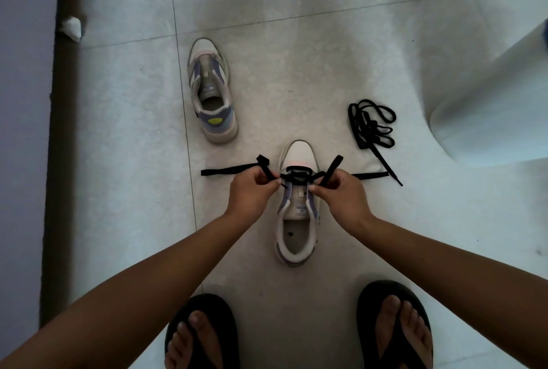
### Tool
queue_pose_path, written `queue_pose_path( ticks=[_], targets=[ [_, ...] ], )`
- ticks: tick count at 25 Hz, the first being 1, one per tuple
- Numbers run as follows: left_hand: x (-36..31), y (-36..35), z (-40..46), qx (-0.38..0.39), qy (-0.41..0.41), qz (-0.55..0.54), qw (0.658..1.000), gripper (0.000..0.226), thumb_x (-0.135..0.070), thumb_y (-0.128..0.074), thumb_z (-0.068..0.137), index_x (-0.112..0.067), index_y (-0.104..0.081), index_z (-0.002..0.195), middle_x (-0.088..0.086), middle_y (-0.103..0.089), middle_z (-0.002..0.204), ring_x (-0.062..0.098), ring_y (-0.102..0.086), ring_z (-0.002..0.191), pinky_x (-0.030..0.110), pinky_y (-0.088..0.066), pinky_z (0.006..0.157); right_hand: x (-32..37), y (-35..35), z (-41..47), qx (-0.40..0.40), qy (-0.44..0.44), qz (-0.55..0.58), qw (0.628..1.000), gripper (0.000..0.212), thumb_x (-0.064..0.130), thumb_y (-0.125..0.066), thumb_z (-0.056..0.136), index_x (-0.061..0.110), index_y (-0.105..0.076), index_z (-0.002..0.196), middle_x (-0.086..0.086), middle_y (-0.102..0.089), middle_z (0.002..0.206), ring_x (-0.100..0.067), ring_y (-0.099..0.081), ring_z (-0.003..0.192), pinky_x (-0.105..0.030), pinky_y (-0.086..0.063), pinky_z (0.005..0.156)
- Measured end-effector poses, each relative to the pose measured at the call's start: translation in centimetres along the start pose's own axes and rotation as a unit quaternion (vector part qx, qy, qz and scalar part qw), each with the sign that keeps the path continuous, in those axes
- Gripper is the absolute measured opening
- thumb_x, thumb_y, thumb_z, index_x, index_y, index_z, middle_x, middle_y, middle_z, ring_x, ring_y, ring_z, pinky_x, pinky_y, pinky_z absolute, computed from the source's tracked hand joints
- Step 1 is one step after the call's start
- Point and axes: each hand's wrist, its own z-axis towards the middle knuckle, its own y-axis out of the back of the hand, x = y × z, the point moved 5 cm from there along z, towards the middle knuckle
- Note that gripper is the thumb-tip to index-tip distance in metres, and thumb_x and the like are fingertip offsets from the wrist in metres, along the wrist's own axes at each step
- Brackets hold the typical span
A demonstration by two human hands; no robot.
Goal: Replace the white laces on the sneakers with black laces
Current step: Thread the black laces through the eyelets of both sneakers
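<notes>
A home, it seems — pale tiled floor (296, 87), a wall's dark skirting (63, 131), and feet in black flip-flops (394, 327).

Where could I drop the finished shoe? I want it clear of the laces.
Bare floor lies between the unlaced sneaker and the spare black lace, beyond the sneaker being laced. More lies left of both. Around both hands it is crowded.
</notes>
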Motion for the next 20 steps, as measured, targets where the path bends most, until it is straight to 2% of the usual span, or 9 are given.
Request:
queue_pose_path(
  ticks=[4, 7, 9, 12, 14, 16, 18, 20],
  targets=[
    [0.2, 0.0, 0.1, 0.028, -0.001, 0.001, 1.000, 0.019, -0.005, -0.073, 0.078, -0.023, -0.067, 0.074, -0.002, -0.069, 0.076, 0.011, -0.065, 0.075, 0.032, -0.054, 0.081, -0.3, 0.1, -0.1, 0.011, -0.018, 0.042, 0.999, 0.015, 0.010, -0.075, 0.077, 0.021, -0.065, 0.075, 0.007, -0.066, 0.072, 0.000, -0.061, 0.066, -0.014, -0.048, 0.064],
    [0.3, -0.3, -0.1, 0.028, -0.015, 0.014, 0.999, 0.021, -0.006, -0.072, 0.079, -0.025, -0.066, 0.073, -0.005, -0.068, 0.074, 0.005, -0.064, 0.072, 0.027, -0.054, 0.076, -0.2, -0.1, -0.6, 0.023, -0.006, 0.065, 0.998, 0.015, 0.008, -0.070, 0.081, 0.023, -0.067, 0.077, 0.011, -0.067, 0.074, 0.004, -0.063, 0.069, -0.007, -0.046, 0.061],
    [0.4, -0.5, -0.2, 0.018, -0.011, 0.021, 1.000, 0.014, -0.009, -0.072, 0.080, -0.022, -0.066, 0.078, -0.005, -0.068, 0.077, 0.005, -0.064, 0.074, 0.021, -0.051, 0.071, -0.2, 0.0, -0.8, 0.010, 0.003, 0.060, 0.998, 0.018, 0.010, -0.065, 0.086, 0.026, -0.067, 0.079, 0.016, -0.067, 0.076, 0.009, -0.062, 0.072, -0.003, -0.044, 0.061],
    [0.4, -0.8, -0.7, -0.001, -0.011, 0.069, 0.998, 0.008, -0.018, -0.071, 0.082, -0.013, -0.067, 0.088, -0.002, -0.069, 0.083, 0.007, -0.064, 0.078, 0.015, -0.049, 0.067, -0.3, 0.4, -0.7, -0.022, -0.005, 0.045, 0.999, 0.015, 0.007, -0.062, 0.087, 0.021, -0.068, 0.091, 0.013, -0.065, 0.081, 0.003, -0.061, 0.078, -0.011, -0.044, 0.071],
    [-0.1, -1.1, -1.4, -0.006, -0.052, 0.138, 0.989, 0.011, -0.020, -0.067, 0.085, -0.010, -0.069, 0.089, 0.002, -0.067, 0.086, 0.011, -0.062, 0.077, 0.021, -0.049, 0.067, 0.0, 0.4, -0.6, -0.024, 0.016, 0.002, 1.000, 0.016, 0.006, -0.063, 0.086, 0.019, -0.062, 0.096, 0.010, -0.063, 0.079, -0.002, -0.059, 0.076, -0.015, -0.043, 0.068],
    [-0.9, -1.3, -2.3, 0.000, -0.145, 0.224, 0.964, 0.015, -0.020, -0.063, 0.088, -0.006, -0.067, 0.086, 0.004, -0.062, 0.085, 0.018, -0.059, 0.077, 0.031, -0.048, 0.069, 0.7, 0.2, -0.9, -0.013, 0.059, -0.086, 0.994, 0.027, 0.009, -0.063, 0.086, 0.018, -0.052, 0.109, 0.008, -0.060, 0.078, -0.006, -0.057, 0.074, -0.016, -0.043, 0.064],
    [-1.5, -1.4, -3.4, 0.013, -0.228, 0.272, 0.935, 0.020, -0.024, -0.060, 0.090, -0.004, -0.067, 0.089, 0.005, -0.060, 0.087, 0.018, -0.058, 0.079, 0.034, -0.048, 0.069, 1.2, 0.0, -1.6, 0.007, 0.114, -0.159, 0.981, 0.040, 0.015, -0.061, 0.088, 0.018, -0.042, 0.123, 0.008, -0.060, 0.081, -0.008, -0.058, 0.074, -0.022, -0.045, 0.064],
    [-1.5, -1.7, -4.0, 0.037, -0.255, 0.317, 0.913, 0.027, -0.031, -0.060, 0.088, -0.007, -0.068, 0.098, 0.004, -0.061, 0.098, 0.017, -0.058, 0.086, 0.033, -0.049, 0.072, 1.9, -0.4, -2.4, 0.030, 0.160, -0.228, 0.960, 0.042, 0.025, -0.060, 0.089, 0.019, -0.040, 0.126, 0.009, -0.059, 0.089, -0.009, -0.058, 0.080, -0.026, -0.046, 0.066]
  ],
)
